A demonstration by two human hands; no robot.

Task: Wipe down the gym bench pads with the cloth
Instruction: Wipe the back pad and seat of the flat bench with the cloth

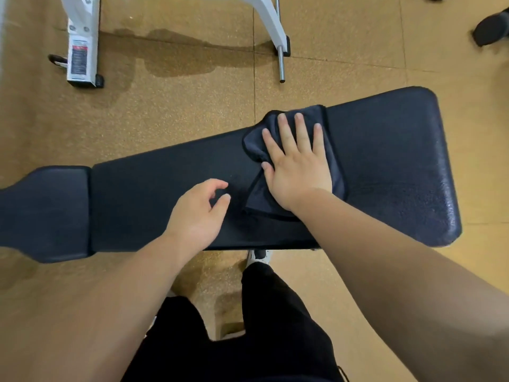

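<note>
Pressing a dark cloth (292, 161) flat under an open right hand (296, 166), fingers spread and palm down rather than closed around the fabric, a person leans over the long back pad (385, 166) of a gym bench, working near its middle and toward the far edge. The left hand (197, 213) hovers just beside the cloth's near left corner, its grip loosely curled and empty, over the pad's near edge. The shorter seat pad (46, 213) lies to the left across a narrow gap, and a white machine frame (82, 42) stands on the floor (179, 106) beyond. A sheen shows at the pad's wide right end. The cloth is bunched along its left side; with only palm pressure holding it, a hard stroke could likely roll it up or slide it off the far edge, leaving streaks or missed patches.
</note>
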